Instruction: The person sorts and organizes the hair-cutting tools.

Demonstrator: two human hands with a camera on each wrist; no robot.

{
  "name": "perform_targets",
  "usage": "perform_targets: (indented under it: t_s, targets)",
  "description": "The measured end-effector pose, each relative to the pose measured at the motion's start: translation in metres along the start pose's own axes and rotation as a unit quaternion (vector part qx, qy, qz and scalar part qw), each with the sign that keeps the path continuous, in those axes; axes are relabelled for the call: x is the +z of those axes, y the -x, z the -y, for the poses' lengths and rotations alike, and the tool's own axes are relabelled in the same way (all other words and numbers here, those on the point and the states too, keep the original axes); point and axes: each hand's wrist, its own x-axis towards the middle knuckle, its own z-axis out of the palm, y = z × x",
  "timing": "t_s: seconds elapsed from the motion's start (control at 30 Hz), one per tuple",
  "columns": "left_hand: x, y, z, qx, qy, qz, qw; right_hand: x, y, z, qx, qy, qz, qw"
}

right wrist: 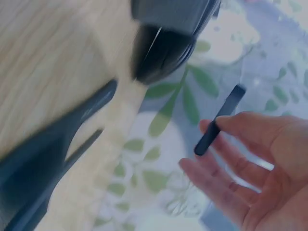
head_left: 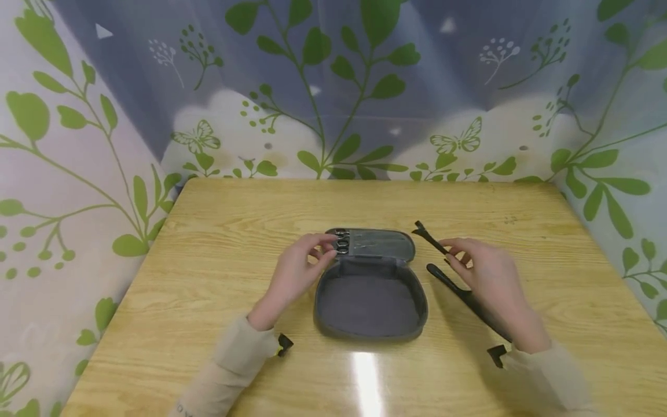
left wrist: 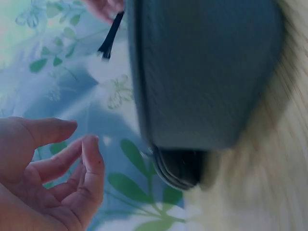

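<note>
An unzipped grey case [head_left: 371, 337] sits on the wooden table with its hollow base toward me. Its lid lies back and carries a see-through pocket [head_left: 383, 245]; metal finger rings [head_left: 341, 241], like those of scissors, show at the pocket's left end. My left hand [head_left: 301, 263] hovers by that end with loosely bent fingers, thumb and forefinger apart and nothing between them. To the right, my right hand [head_left: 487, 272] pinches a slim black clip-like tool [head_left: 430, 236] with a forked tip, raised above the table. Beneath this hand lies a larger black tool [head_left: 443, 278] with long prongs, partly hidden.
The wooden table [head_left: 219, 231] ends at the back and sides against fabric walls [head_left: 365, 133] printed with green leaves. A bright light reflection [head_left: 367, 382] lies on the wood in front of the case. Dark pieces [head_left: 285, 344] stick out at both cuffs.
</note>
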Motion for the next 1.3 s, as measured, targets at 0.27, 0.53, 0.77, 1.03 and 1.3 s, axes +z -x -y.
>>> perform_targets:
  t_s: [0.27,0.53,0.77,1.03,1.3]
  targets:
    - [0.011,0.009,-0.031,0.094,-0.004,0.035,0.9950,0.024,0.006,0.051,-0.174,-0.030,-0.052,0.9829]
    - [0.015,0.020,-0.036,0.131,-0.120,0.052,0.9828,0.034,0.014,0.069,-0.217,-0.033,-0.005,0.9757]
    - [0.018,0.027,-0.035,0.115,-0.115,0.115,0.9800,0.035,0.020,0.069,-0.239,-0.066,0.015,0.9686]
    - [0.021,0.029,-0.034,0.104,-0.111,0.133,0.9794,0.036,0.022,0.069,-0.241,-0.077,0.062,0.9654]
    - [0.024,0.027,-0.030,0.077,-0.117,0.148,0.9791,0.040,0.022,0.067,-0.238,-0.094,0.052,0.9654]
